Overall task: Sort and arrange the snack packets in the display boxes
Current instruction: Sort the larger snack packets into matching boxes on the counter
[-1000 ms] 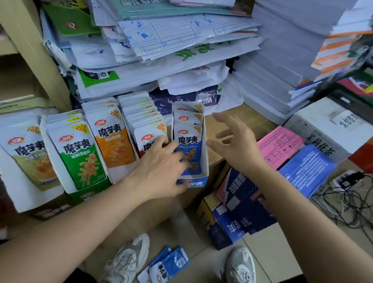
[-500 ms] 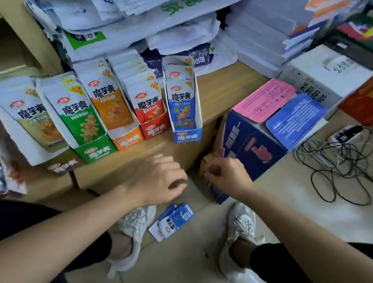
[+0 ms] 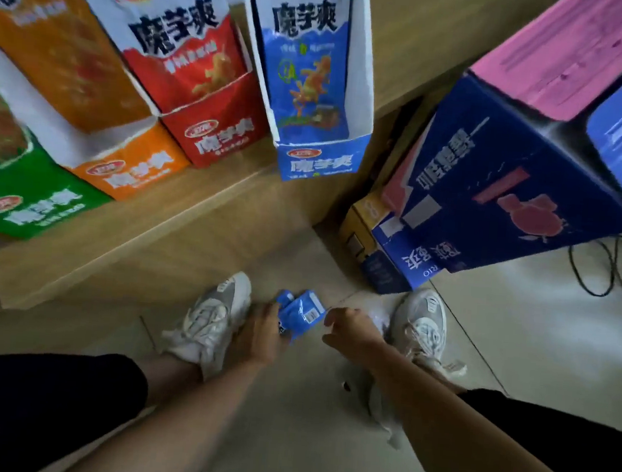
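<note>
Hands down from wooden shelf (image 3: 191, 226) to tiled floor (image 3: 286, 438).
I see my left hand (image 3: 263, 330) gripping the small blue foil snack packets (image 3: 302, 309) between my shoes (image 3: 210, 317), right hand (image 3: 350, 332) pinching their edge; they belong in the blue cardboard display box (image 3: 319, 162).

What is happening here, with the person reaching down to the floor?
A person is bent low, with both hands at a few blue packets on the floor between their shoes. The left hand seems to grip the packets. The right hand is at their other edge, but its hold is too blurred to tell. On the wooden shelf stand a green box, orange box, red box and blue box. The packets probably belong in the blue box.
</note>
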